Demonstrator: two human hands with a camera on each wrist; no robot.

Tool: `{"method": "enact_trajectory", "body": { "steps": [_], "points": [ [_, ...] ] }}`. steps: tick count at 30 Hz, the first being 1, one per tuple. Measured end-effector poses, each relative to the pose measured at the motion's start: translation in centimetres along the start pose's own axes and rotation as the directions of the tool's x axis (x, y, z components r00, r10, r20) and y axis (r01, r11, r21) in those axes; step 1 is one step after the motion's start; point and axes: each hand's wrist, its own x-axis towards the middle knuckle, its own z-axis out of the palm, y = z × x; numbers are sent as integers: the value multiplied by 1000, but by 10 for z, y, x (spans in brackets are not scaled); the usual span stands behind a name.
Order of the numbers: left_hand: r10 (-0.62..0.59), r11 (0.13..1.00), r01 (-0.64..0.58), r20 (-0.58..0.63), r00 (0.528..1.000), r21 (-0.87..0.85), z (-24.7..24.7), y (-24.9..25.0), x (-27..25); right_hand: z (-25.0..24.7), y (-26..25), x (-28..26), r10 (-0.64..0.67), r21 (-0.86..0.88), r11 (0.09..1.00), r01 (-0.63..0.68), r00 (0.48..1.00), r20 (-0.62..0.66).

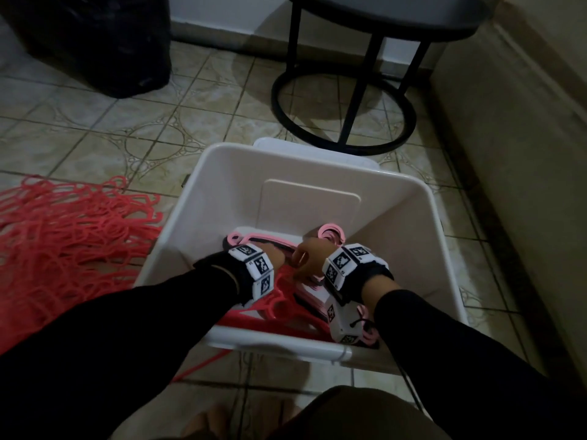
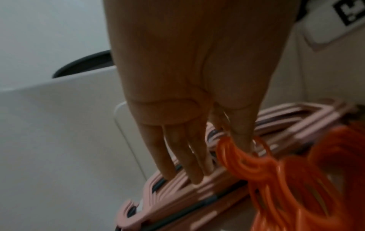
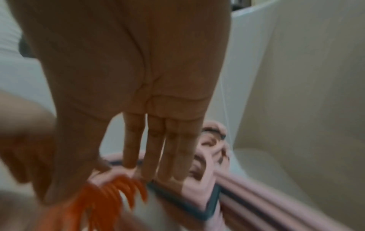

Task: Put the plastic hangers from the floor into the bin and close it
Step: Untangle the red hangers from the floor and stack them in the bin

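Coral-red plastic hangers, a thin bunch of them, down inside the white bin right now, draped over a neat stack of pale pink hangers with dark grey trim. Both hands in the bin. Left hand with fingers straight, tips pressing the pink stack, thumb hooked through the red hook loops. Right hand much the same: fingers extended onto the pink stack, thumb side against the red hooks, though blur hides any firm pinch there. Still plenty to go: a big tangled heap of red hangers on the tiled floor, left of the bin, one strand trailing under its near rim. White lid lying just behind the far wall, so closing not yet possible.

Handling, at a guess: light, thin, springy plastic, smooth and a bit slippery, snapping sooner than bending if forced. Hooks snagging on each other, so likely to come up in clumps. Best hold probably at the gathered hooks or necks, threaded over fingers, with shoulders all pointing one way to lie flat. Black bag far left and round black stool far right, well apart from the action.
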Motion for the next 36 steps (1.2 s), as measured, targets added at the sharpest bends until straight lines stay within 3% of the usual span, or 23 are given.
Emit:
{"method": "enact_trajectory", "body": {
  "steps": [2, 5, 7, 9, 11, 12, 14, 16, 18, 26, 30, 32, 36],
  "points": [
    [-83, 992, 64, -182, 980, -107, -12, -12, -8, -11, 5, -5, 17, -14, 1000, -19, 992, -123],
    [-194, 962, 95, -400, 896, -255, -41, -32, -30, -43, 17, -25, 56, 39, 998, -46, 945, -323],
    [-312, 936, 171, -500, 808, -308, -61, -47, -52, -67, 28, -45, 120, 18, 991, -130, 843, -525],
    [-424, 903, 278, -582, 693, -327, -71, -67, -70, -89, 39, -67, 205, -42, 945, -323, 689, -695],
    [-509, 860, 338, -593, 624, -383, -75, -85, -90, -103, 54, -85, 365, 25, 861, -508, 583, -726],
    [-553, 830, 354, -554, 623, -431, -74, -93, -98, -106, 61, -94, 459, 97, 825, -557, 559, -691],
    [-598, 789, 388, -453, 661, -476, -67, -103, -114, -104, 73, -114, 545, 161, 798, -580, 583, -603],
    [-573, 802, 395, -391, 720, -448, -56, -106, -121, -95, 76, -129, 508, 93, 827, -554, 666, -547],
    [-563, 805, 392, -367, 740, -445, -46, -105, -125, -88, 75, -135, 483, 75, 843, -533, 686, -545],
    [-586, 731, 322, -312, 748, -601, -35, -110, -134, -91, 78, -124, 434, 72, 871, -486, 692, -577],
    [-656, 582, 217, -295, 694, -783, -16, -126, -139, -92, 62, -124, 420, 23, 864, -503, 694, -585],
    [-696, 515, 195, -274, 664, -835, -2, -139, -151, -100, 46, -117, 382, -14, 879, -476, 723, -575],
    [-699, 414, 282, -104, 708, -865, 40, -168, -184, -117, -11, -91, 173, -99, 959, -264, 829, -532]
  ]
}}
